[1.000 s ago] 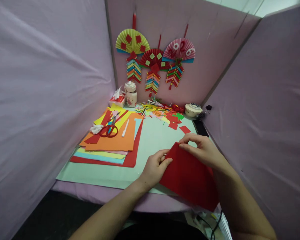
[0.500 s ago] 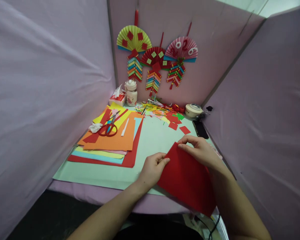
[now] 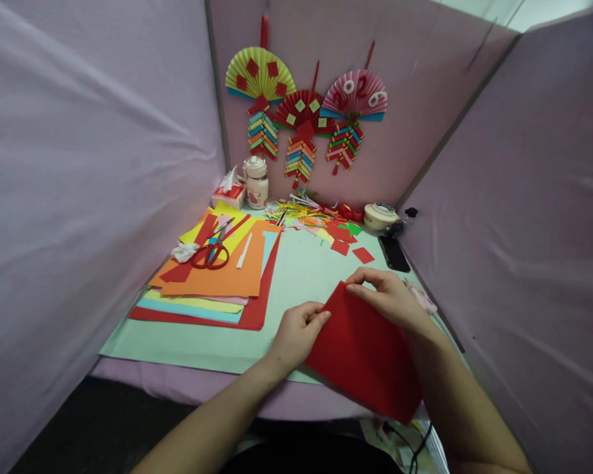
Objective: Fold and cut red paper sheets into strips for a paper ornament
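A sheet of red paper [image 3: 366,355] hangs tilted over the table's front edge, in both of my hands. My left hand [image 3: 299,332] pinches its left edge between thumb and fingers. At the top corner, my right hand [image 3: 380,296] grips the same sheet, thumb toward me and fingertips bent over the edge. To the left lies a pile of coloured sheets, with an orange sheet [image 3: 227,280] near the top. Red-handled scissors [image 3: 211,255] and a white pen [image 3: 244,251] rest on this pile.
Paper strips [image 3: 301,212] and red squares [image 3: 363,255] lie at the back. A jar [image 3: 255,184], a tissue box [image 3: 228,194], a lidded round container [image 3: 380,216] and a black phone [image 3: 394,254] stand or lie around them. Fan decorations [image 3: 261,72] hang on the back wall.
The whole view has shifted slightly, so everything sits a little further left. My hands keep the same hold on the red paper.
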The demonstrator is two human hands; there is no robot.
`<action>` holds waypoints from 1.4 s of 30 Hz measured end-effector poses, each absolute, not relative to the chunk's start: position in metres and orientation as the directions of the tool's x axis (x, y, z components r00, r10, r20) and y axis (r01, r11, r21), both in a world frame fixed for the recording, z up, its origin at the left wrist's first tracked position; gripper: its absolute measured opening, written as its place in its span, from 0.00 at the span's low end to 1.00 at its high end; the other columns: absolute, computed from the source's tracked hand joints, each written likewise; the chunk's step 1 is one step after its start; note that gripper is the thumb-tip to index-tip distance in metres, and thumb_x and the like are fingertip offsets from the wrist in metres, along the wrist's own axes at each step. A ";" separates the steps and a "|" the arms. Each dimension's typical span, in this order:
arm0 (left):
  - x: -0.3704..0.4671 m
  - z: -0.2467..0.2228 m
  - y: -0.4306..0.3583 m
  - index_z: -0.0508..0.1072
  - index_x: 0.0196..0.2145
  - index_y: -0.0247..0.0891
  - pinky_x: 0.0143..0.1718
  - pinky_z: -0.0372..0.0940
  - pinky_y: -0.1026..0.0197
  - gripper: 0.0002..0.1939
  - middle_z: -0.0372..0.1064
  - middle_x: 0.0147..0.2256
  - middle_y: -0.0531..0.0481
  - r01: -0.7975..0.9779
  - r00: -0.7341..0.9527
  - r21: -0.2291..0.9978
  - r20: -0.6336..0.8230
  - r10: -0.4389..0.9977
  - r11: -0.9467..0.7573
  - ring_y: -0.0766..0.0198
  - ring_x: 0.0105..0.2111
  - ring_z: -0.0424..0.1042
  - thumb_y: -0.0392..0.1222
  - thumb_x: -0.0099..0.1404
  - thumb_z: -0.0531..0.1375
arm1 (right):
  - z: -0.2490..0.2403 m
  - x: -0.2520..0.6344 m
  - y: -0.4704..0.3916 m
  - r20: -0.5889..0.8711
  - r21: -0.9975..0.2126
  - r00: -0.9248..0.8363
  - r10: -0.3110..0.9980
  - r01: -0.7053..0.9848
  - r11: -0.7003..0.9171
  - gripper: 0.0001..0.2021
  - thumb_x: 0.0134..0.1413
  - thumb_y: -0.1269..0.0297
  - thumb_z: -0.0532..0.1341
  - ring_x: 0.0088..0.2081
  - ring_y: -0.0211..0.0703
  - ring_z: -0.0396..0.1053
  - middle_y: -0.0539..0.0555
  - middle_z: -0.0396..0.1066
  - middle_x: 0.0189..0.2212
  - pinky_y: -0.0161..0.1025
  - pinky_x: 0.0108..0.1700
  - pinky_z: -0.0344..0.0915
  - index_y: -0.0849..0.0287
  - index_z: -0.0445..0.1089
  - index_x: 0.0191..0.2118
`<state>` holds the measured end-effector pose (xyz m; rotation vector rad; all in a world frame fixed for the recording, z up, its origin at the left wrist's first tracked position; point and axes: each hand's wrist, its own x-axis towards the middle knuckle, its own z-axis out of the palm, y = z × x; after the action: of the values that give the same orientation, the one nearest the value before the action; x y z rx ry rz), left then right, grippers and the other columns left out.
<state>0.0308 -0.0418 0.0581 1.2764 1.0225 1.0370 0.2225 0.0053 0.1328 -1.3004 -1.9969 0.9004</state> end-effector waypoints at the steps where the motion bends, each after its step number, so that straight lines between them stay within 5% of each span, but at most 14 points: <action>1: 0.031 0.058 -0.042 0.77 0.37 0.35 0.32 0.64 0.62 0.14 0.76 0.33 0.47 -0.028 0.235 0.999 -0.017 0.972 0.025 0.59 0.33 0.72 0.47 0.64 0.57 | 0.132 0.223 0.005 0.104 -0.798 -0.349 0.931 0.530 0.288 0.10 0.55 0.58 0.60 0.35 0.42 0.70 0.52 0.74 0.31 0.38 0.38 0.65 0.59 0.72 0.32; 9: 0.031 0.056 -0.041 0.78 0.37 0.35 0.31 0.64 0.63 0.15 0.76 0.32 0.47 -0.044 0.232 0.998 -0.026 0.972 0.038 0.60 0.32 0.72 0.49 0.63 0.58 | 0.131 0.223 0.006 0.084 -0.806 -0.348 0.934 0.527 0.269 0.10 0.54 0.58 0.60 0.34 0.42 0.70 0.51 0.74 0.30 0.38 0.38 0.65 0.59 0.72 0.31; 30: 0.023 0.032 -0.034 0.77 0.41 0.35 0.36 0.66 0.62 0.14 0.77 0.36 0.47 -0.085 0.200 0.996 0.034 0.979 -0.018 0.60 0.35 0.73 0.47 0.65 0.59 | 0.137 0.201 -0.007 0.334 -0.622 -0.434 0.837 0.566 0.541 0.06 0.57 0.68 0.61 0.32 0.39 0.68 0.50 0.73 0.27 0.37 0.38 0.61 0.58 0.73 0.29; 35: 0.017 0.057 -0.023 0.73 0.48 0.39 0.50 0.65 0.58 0.17 0.73 0.48 0.45 -0.052 0.208 0.983 0.181 0.961 -0.174 0.58 0.48 0.71 0.44 0.61 0.63 | 0.140 0.201 -0.008 0.361 -0.554 -0.454 0.815 0.598 0.579 0.06 0.57 0.70 0.61 0.33 0.40 0.67 0.50 0.72 0.27 0.39 0.40 0.60 0.58 0.72 0.30; 42: 0.022 0.081 -0.019 0.73 0.30 0.38 0.38 0.66 0.63 0.05 0.71 0.31 0.51 0.072 0.004 0.920 0.386 0.923 -0.385 0.64 0.33 0.71 0.40 0.64 0.61 | 0.142 0.191 -0.008 0.382 -0.482 -0.509 0.771 0.602 0.636 0.05 0.59 0.68 0.60 0.33 0.40 0.66 0.50 0.71 0.27 0.41 0.44 0.59 0.57 0.72 0.32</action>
<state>0.0218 -0.0189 0.0812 1.5477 1.0563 1.4689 0.1913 -0.0082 0.1420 -1.0693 -2.2834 0.3875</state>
